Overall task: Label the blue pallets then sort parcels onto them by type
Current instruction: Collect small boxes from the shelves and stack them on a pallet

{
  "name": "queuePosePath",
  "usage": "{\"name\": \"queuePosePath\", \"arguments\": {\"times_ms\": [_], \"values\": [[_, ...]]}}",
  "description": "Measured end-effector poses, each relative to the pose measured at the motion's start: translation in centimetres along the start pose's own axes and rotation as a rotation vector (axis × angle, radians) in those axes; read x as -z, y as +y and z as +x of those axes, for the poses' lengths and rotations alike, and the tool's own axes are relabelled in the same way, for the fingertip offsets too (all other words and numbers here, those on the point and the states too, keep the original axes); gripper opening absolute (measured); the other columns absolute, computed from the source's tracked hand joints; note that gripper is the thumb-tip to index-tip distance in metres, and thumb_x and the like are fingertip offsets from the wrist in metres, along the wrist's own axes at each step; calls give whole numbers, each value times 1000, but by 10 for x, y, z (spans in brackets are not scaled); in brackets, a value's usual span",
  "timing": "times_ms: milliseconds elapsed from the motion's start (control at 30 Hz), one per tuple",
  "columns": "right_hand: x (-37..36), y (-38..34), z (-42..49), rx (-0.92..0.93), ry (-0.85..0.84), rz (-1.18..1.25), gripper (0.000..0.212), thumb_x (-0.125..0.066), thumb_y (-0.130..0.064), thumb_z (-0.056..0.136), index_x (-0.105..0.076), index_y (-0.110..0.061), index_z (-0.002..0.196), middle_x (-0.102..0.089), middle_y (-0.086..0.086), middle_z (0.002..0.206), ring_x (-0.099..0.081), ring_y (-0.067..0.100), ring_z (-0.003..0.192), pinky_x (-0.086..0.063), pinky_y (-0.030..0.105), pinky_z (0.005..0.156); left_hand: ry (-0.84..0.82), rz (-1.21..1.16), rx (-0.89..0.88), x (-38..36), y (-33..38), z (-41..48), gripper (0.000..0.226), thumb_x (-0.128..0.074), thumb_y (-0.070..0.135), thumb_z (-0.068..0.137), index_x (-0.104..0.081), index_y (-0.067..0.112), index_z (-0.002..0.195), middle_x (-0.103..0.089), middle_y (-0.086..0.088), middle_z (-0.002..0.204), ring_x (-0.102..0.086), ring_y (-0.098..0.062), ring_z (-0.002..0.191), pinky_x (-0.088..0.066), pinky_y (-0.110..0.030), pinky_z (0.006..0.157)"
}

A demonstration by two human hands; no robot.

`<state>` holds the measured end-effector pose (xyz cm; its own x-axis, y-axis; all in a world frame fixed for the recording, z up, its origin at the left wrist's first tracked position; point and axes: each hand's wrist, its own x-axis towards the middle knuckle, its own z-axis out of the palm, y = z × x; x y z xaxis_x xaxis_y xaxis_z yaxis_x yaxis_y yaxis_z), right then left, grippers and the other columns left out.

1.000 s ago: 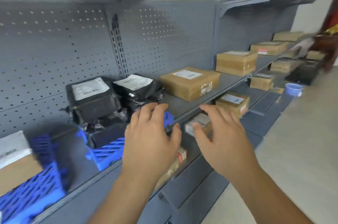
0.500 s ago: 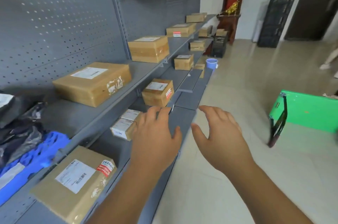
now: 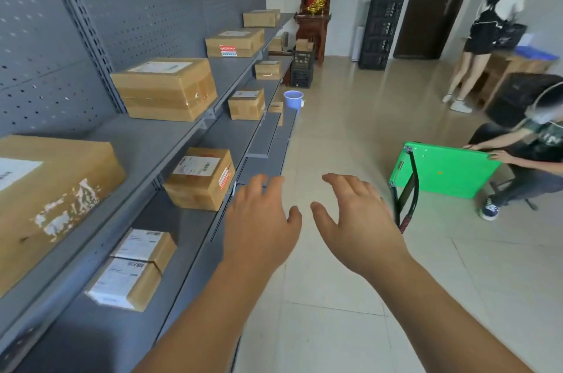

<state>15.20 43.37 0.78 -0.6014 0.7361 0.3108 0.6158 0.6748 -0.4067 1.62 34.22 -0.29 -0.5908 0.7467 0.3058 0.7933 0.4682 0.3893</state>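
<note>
Hovering empty-handed beside the parcel shelves

The left hand (image 3: 259, 226) and right hand (image 3: 359, 229) hang palm-down over the tiled floor (image 3: 335, 296), fingers spread, loosely bent, holding nothing. On the grey shelving (image 3: 158, 144) to the left sit cardboard parcels (image 3: 166, 89); a labelled box (image 3: 199, 179) lies on the lower shelf (image 3: 189, 229) just beyond the left hand, a taped pair (image 3: 134, 269) nearer

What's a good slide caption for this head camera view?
Left hand and right hand hover open and empty beside grey shelves of cardboard parcels.
</note>
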Motion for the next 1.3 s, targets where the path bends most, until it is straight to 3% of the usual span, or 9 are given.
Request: {"name": "queuePosePath", "arguments": {"times_ms": [300, 500, 700, 933, 1067, 1200, 1300], "values": [[-58, -8, 82, 7, -32, 69, 51, -55, -44, 95, -50, -21, 141, -57, -2, 137, -48, 21, 127, -41, 36, 105, -64, 20, -27, -31, -43, 83, 55, -55, 49, 96, -44, 27, 145, -47, 1, 149, -45, -22, 135, -43, -41, 106], [-112, -22, 140, 92, -133, 128, 53, -52, -45, 97, -45, -25, 145, -51, -4, 144, -43, 17, 133, -40, 32, 103, -65, 51, 87, -52, -88, 113, 52, -55, 48, 96, -43, 29, 143, -46, 2, 146, -46, -23, 130, -44, -40, 100], [-179, -47, 195, 258, -306, 241, 48, -54, -42, 97, -49, -24, 141, -56, 1, 137, -48, 22, 125, -45, 37, 96, -68, 115, 340, -67, -141, 135, 35, -57, 44, 93, -54, 30, 124, -55, 4, 119, -55, -23, 111, -50, -39, 85], [-239, -72, 247, 569, -557, 297, 44, -56, -37, 96, -51, -21, 136, -56, 0, 120, -49, 21, 111, -42, 30, 80, -58, 202, 719, -81, -184, 142, 50, -55, 47, 94, -47, 27, 140, -48, -1, 141, -49, -26, 122, -46, -43, 97], [-266, -92, 254, 730, -693, 292, 41, -53, -37, 97, -52, -17, 132, -57, 5, 122, -51, 26, 113, -47, 37, 88, -45, 242, 924, -86, -193, 124, 54, -52, 49, 94, -45, 27, 143, -46, 0, 143, -47, -27, 128, -44, -43, 100], [-289, -116, 242, 824, -788, 299, 47, -47, -41, 102, -51, -16, 141, -58, 7, 138, -50, 27, 127, -42, 39, 102, -10, 225, 1127, -89, -196, 85, 55, -51, 48, 93, -42, 30, 145, -43, 1, 147, -46, -27, 130, -43, -45, 103], [-306, -135, 224, 923, -831, 278, 43, -45, -41, 103, -53, -16, 136, -60, 8, 133, -52, 28, 124, -47, 41, 98, 18, 220, 1242, -90, -201, 59, 54, -50, 47, 94, -42, 29, 145, -44, 0, 147, -46, -27, 131, -42, -44, 103]]}}
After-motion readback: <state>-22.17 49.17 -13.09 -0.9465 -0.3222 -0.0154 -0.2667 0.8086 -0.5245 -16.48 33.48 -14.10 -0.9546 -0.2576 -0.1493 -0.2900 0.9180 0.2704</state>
